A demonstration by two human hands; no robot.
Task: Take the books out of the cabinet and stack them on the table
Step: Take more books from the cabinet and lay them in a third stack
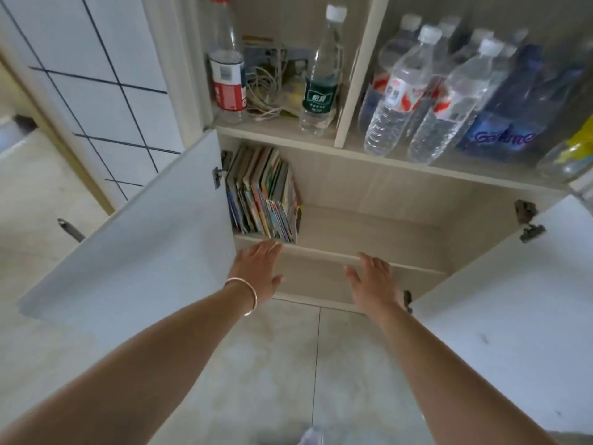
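No table shows in the view. Both hands reach toward the open cabinet (369, 187), empty: left hand (258, 273) and right hand (372, 279) with fingers loosely spread, just before the shelf edge. Thin, colourful books (264, 195) stand upright, packed against the shelf's left wall.

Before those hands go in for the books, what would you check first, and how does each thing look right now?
1. Cabinet doors open: ok, the left door and right door are both swung wide.
2. Books reachable: ok, the books stand upright at the shelf's left end, nothing in front.
3. Hands free: ok, the left hand and right hand are open and empty.
4. Bottles clear of the path: ok, the bottles sit on the shelf above.
5. Table ready for stacking: cannot tell, it is out of view.
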